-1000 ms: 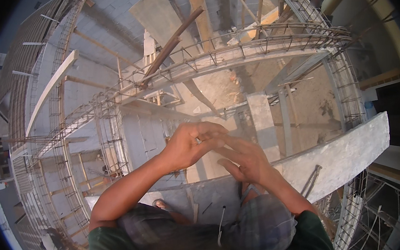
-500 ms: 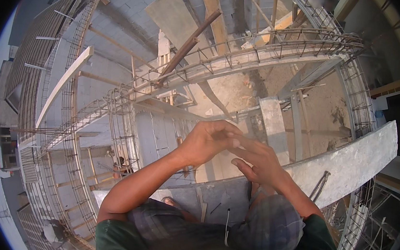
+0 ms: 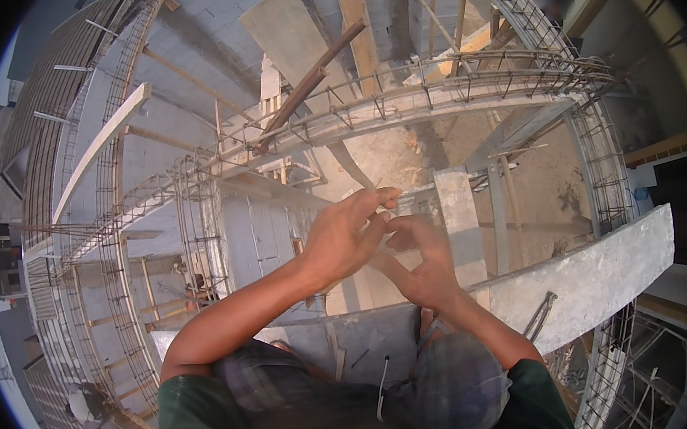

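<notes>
My left hand [image 3: 343,235] is raised in front of me with its fingers bent and fingertips drawn together; whatever they hold, if anything, is too small to make out. Close against it, my right hand [image 3: 423,263] curves inward, its fingers smeared by motion. The fingertips of both hands meet or nearly meet. Below them is the pale board [image 3: 593,280] where I sit, stretching across to the right. A pair of dark metal pincers [image 3: 541,315] lies on this board beside my right forearm. A short nail-like piece [image 3: 359,357] rests on its grey surface between my legs.
Ahead runs a beam cage of steel rebar [image 3: 446,96] along a narrow ledge, with a deep drop to the dirt floor [image 3: 382,156]. Upright rebar [image 3: 198,225] stands at left. A rusty pipe [image 3: 311,83] slants over the beam. Another person [image 3: 85,405] is far below left.
My hands have shifted: the left one has turned with its fingertips more upright, and the right one has moved left and curled its fingers. The whole view has slid slightly left.
</notes>
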A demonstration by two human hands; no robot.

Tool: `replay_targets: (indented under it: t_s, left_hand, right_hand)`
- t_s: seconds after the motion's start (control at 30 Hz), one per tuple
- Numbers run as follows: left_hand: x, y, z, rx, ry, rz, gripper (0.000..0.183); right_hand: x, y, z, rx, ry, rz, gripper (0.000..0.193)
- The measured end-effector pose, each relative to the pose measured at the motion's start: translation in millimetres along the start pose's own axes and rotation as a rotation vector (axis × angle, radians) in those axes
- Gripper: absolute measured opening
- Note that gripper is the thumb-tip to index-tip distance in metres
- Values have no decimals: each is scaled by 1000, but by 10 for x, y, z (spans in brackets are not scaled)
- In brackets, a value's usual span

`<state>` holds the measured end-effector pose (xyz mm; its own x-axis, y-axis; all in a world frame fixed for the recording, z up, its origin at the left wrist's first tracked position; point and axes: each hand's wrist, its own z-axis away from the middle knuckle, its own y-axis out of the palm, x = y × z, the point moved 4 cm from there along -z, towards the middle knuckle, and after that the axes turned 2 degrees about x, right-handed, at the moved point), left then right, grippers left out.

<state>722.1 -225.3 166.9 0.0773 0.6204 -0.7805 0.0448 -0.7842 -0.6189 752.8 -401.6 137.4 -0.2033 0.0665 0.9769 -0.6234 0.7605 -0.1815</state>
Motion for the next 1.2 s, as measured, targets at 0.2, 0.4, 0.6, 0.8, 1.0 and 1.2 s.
replay_targets:
  t_s: [0.2, 0.4, 0.6, 0.8, 1.0, 1.2]
  left_hand:
    - [28, 109, -40, 20, 0, -62, 41]
    - [86, 168, -66, 55, -166, 72, 40]
    - [174, 197, -61, 66, -220, 180, 39]
    - [246, 170, -21, 98, -198, 92, 44]
    - [379, 70, 128, 195, -251, 207, 45]
    - [654, -90, 327, 295, -265, 160, 43]
  right_hand:
    - [-2, -11, 19, -13, -4, 51, 59]
    - [-153, -7, -8, -21, 62, -55, 45]
    - [-173, -25, -4, -12, 17, -54, 37]
    - [-311, -8, -6, 14, 120, -10, 37]
    - [-1066, -673, 560, -241, 359, 264, 39]
    - [-1913, -1549, 2084, -493, 707, 722, 50]
